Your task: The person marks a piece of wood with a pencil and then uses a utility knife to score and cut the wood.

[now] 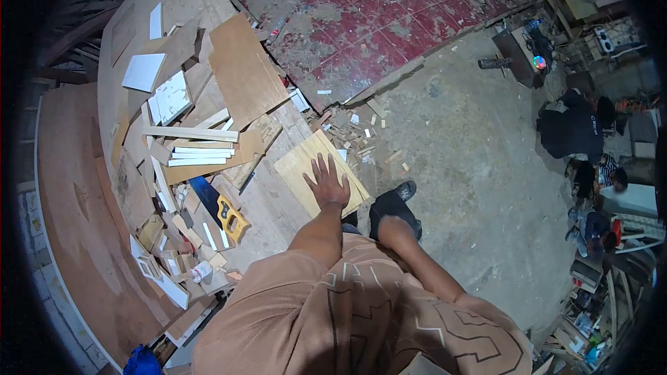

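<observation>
My left hand lies flat with fingers spread on a pale plywood board at the worktable's edge. Another board edge shows just beneath and to the right of that board. Lower and to the right, my right hand is by my dark-clad leg, blurred, its fingers hidden from view. Left of the board lies a handsaw with a yellow handle and a dark blue blade. Beyond it are stacked white-edged wood strips and a larger brown plywood sheet.
White-faced offcuts and wood scraps cover much of the worktable. Small wood bits litter the concrete floor. A red tiled floor lies beyond. At right, a person in a dark top is near piled clutter.
</observation>
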Demonstrator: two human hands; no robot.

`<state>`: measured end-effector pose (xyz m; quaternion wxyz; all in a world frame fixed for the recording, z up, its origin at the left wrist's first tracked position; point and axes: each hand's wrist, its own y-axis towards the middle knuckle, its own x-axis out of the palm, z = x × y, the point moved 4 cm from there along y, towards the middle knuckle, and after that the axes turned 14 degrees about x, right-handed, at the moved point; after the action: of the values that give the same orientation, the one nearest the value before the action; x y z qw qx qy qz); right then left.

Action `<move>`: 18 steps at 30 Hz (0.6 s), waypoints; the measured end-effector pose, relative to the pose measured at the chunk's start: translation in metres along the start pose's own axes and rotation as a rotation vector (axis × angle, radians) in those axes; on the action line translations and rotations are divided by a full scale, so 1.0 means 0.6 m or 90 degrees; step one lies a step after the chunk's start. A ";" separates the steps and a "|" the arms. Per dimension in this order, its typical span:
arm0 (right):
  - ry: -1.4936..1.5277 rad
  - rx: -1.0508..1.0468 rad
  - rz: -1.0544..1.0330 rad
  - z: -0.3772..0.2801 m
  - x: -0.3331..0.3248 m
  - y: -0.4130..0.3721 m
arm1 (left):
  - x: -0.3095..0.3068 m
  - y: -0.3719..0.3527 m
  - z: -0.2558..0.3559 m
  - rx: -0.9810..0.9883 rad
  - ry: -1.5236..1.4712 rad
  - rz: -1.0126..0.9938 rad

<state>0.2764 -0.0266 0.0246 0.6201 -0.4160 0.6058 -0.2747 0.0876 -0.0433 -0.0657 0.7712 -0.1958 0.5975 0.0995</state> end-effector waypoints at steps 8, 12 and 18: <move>0.114 0.010 0.074 -0.087 0.026 0.158 | -0.008 0.004 -0.001 0.021 0.022 0.001; 0.076 -0.065 0.028 -0.063 0.029 0.180 | -0.023 -0.003 -0.013 0.147 -0.059 0.024; 0.008 -0.109 -0.015 -0.089 0.017 0.192 | -0.070 -0.058 -0.099 0.325 -0.075 -0.044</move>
<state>0.2066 0.0129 -0.0745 0.5753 -0.4730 0.6259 -0.2313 0.0375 -0.0967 -0.0314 0.8321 -0.0087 0.5502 -0.0698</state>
